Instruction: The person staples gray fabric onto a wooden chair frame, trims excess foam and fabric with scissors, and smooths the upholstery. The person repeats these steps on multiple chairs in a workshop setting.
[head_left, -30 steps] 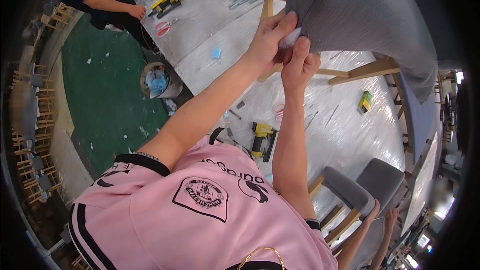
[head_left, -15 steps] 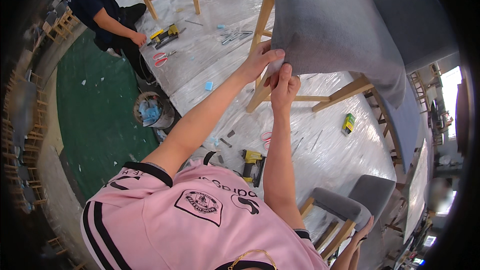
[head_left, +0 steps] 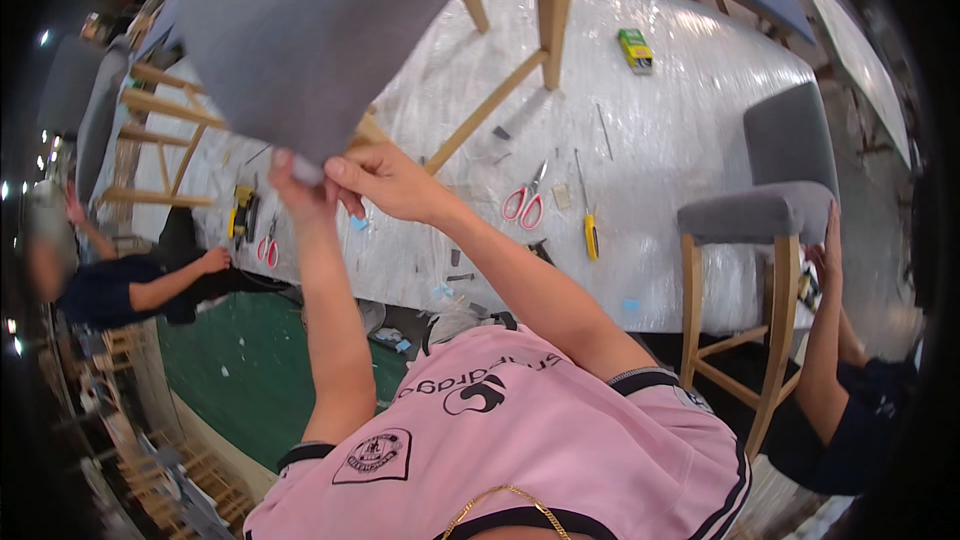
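While the grey fabric (head_left: 300, 40) drapes over the wooden frame (head_left: 553, 20) at far left, the left hand (head_left: 304, 188) and right hand (head_left: 388, 182) pinch its near corner, left grip blurry; fabric's on, corner looks unfastened, underside hidden; grey chair (head_left: 748, 212) at right looks fully covered

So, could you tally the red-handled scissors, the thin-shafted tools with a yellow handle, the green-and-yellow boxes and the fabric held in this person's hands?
Red-handled scissors: 2
Thin-shafted tool with a yellow handle: 1
Green-and-yellow box: 1
Grey fabric in the left hand and right hand: 1
Total: 5
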The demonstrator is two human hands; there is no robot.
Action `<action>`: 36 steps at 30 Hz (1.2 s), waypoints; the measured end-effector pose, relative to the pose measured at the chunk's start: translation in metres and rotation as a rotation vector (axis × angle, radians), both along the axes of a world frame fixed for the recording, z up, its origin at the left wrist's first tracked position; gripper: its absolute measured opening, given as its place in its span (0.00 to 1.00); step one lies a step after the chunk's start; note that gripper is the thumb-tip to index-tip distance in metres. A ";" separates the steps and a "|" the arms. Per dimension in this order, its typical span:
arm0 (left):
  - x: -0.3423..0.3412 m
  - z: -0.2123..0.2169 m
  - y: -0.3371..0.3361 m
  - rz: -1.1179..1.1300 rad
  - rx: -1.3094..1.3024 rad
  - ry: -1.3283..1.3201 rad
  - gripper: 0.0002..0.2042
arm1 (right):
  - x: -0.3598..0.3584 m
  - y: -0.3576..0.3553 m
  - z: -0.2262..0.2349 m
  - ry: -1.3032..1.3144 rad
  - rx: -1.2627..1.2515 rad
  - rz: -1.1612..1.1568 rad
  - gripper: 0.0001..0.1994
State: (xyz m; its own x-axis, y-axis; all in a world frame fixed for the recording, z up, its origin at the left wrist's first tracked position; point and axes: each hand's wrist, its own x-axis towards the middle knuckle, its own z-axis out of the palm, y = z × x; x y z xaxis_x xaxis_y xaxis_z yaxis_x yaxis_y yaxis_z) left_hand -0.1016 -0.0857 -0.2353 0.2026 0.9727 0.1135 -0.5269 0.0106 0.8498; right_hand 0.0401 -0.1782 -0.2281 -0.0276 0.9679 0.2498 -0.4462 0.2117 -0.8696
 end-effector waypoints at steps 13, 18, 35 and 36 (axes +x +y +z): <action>-0.019 -0.034 0.013 -0.257 0.137 -0.118 0.27 | 0.166 -0.146 -0.396 -1.221 -1.133 -0.658 0.29; -0.007 0.013 -0.006 -0.184 0.199 0.009 0.33 | 0.156 -0.143 -0.388 -1.223 -1.153 -0.733 0.31; 0.017 0.039 0.001 -0.367 0.157 -0.025 0.30 | 0.055 -0.149 -0.144 -0.311 -0.673 -0.815 0.17; 0.016 0.041 0.002 -0.377 0.161 -0.022 0.29 | 0.043 -0.136 -0.118 -0.284 -0.603 -0.842 0.16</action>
